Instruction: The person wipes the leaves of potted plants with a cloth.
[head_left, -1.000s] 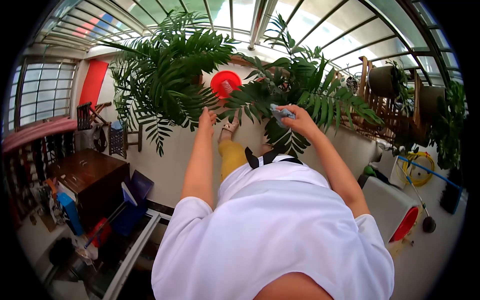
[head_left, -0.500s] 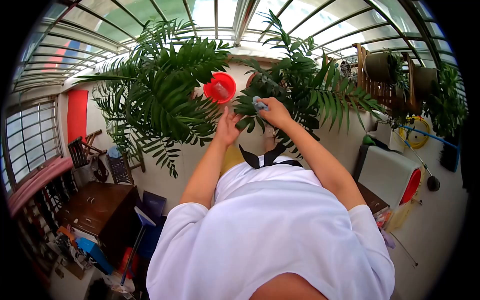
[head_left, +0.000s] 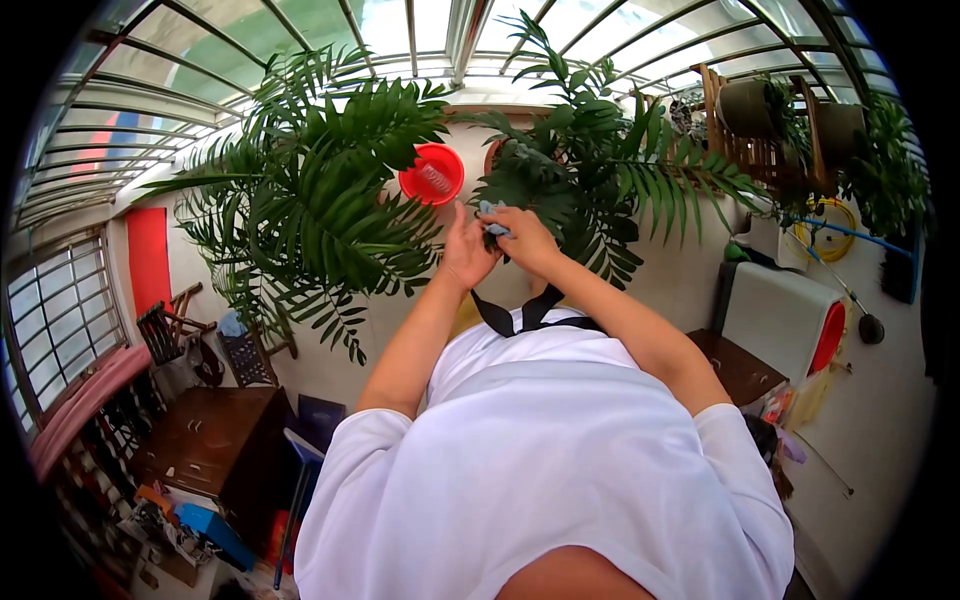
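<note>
In my right hand (head_left: 527,240) is a crumpled light blue cloth (head_left: 492,214), pinched between the fingers. My left hand (head_left: 467,250) is close beside it, palm turned up and fingers stretched out near the cloth. Dark green leaf tips show between the two hands; whether the left fingers touch them is hard to see. These leaves belong to the potted plant (head_left: 545,165) on the right. Left of my hands spreads a large leafy palm (head_left: 340,190). A red bucket (head_left: 455,185) with a clear, crinkled object inside stands just beyond my left hand.
Several hanging pots (head_left: 750,108) and a wooden rack are at the upper right. A grey box-shaped thing (head_left: 775,315) stands to the right, a brown cabinet (head_left: 205,435) at the lower left. A folding wooden chair (head_left: 165,330) leans by the left wall. Barred windows curve around the top.
My right hand has moved left and slightly down with the cloth, toward my left hand. My left hand has shifted a little right, so the two are now close together.
</note>
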